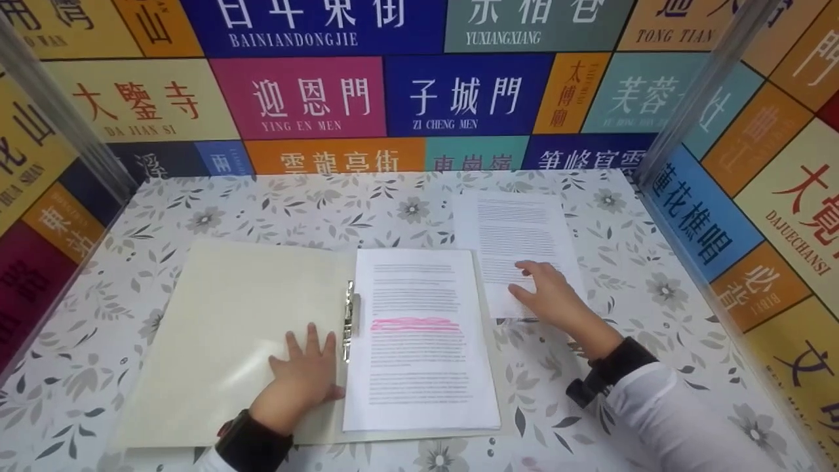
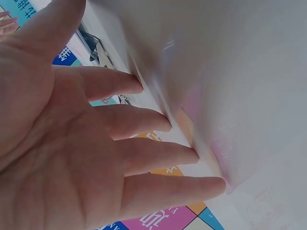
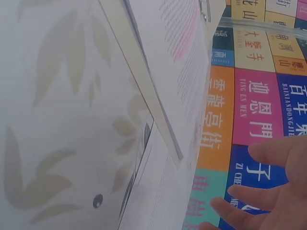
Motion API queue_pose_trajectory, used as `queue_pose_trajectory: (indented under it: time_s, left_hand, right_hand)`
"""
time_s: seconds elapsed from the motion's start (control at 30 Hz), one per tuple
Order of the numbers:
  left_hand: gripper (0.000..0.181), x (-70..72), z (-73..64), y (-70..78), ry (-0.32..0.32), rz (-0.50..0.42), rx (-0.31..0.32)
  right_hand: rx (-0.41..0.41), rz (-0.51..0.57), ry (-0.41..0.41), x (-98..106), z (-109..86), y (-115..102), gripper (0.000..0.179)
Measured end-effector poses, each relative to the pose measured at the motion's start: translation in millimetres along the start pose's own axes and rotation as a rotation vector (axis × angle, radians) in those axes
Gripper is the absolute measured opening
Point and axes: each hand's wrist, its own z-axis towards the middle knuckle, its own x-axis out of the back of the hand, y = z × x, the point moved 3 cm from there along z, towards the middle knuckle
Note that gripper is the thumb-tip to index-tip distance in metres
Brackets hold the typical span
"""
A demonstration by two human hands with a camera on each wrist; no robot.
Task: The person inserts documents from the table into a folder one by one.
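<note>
A cream clip folder [image 1: 242, 308] lies spread on the floral tabletop [image 1: 308, 203]. The left hand [image 1: 305, 367] rests on the folder's left cover, its fingers straight and fanned wide. On the folder's right side, next to its metal clip [image 1: 349, 321], sits a stack of printed pages [image 1: 419, 367], the top one bearing pink highlighting [image 1: 416, 324]. Loose printed paper [image 1: 518, 229] lies beyond the folder's upper right; over it the right hand [image 1: 554, 295] hovers, fingers apart and gripping nothing. Street-name panels [image 1: 301, 98] stand behind the folder.
</note>
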Motion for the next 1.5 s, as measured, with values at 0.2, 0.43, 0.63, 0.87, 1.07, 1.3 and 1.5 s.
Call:
queue_pose_trajectory:
  time_s: [0.2,0.43,0.63,0.87,1.07,1.3,1.5]
  left_hand:
    - [0.093,-0.9,0.9,-0.4,0.001,-0.007,0.002]
    - [0.095,-3.3,2.8,-2.3,-0.019,-0.006,0.026]
    - [0.095,-2.1,4.0,-0.6,-0.026,-0.016,0.029]
    - [0.095,-3.8,3.7,-1.5,-0.036,-0.002,0.048]
    - [0.095,-3.3,3.7,-1.7,-0.034,-0.005,0.052]
    - [0.095,-3.5,4.1,-2.8,-0.022,-0.016,0.041]
    - [0.096,-4.5,5.4,-2.9,-0.015,-0.016,0.039]
  right_hand:
    - [-0.071,-0.003,0.009,7.4,17.1,15.0,0.054]
    - [-0.190,-0.023,0.026,10.8,35.7,44.2,0.063]
    - [-0.356,0.015,0.007,15.4,44.1,81.9,0.071]
    - [-0.442,0.013,-0.011,24.7,41.4,105.6,0.072]
    - [-0.480,0.008,-0.036,28.7,34.8,110.2,0.075]
    - [-0.458,-0.052,-0.025,25.9,35.3,109.6,0.080]
    - [-0.431,-0.104,0.000,20.4,40.9,105.5,0.074]
